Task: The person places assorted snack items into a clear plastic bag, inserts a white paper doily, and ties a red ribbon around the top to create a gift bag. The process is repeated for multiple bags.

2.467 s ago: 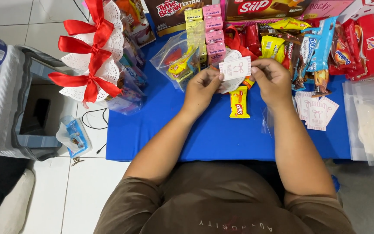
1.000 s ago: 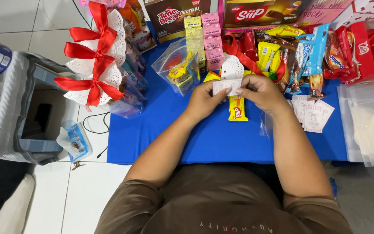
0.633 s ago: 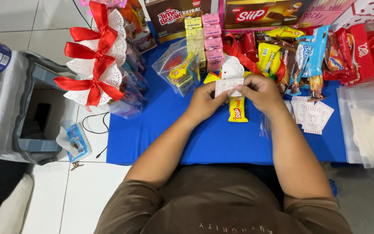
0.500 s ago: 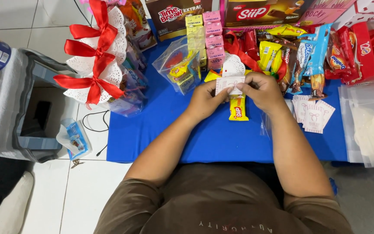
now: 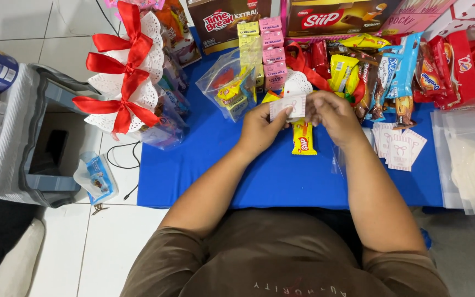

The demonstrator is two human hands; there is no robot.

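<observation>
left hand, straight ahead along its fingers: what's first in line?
The left hand points up and right, pinching a small white card. Just beyond lies the white doily, then the pink milk cartons. Likely the doily first; depth is unclear.

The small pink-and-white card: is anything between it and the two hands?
No. Both the left hand and the right hand already pinch the card directly, above the yellow snack packet; nothing visible lies between.
</observation>
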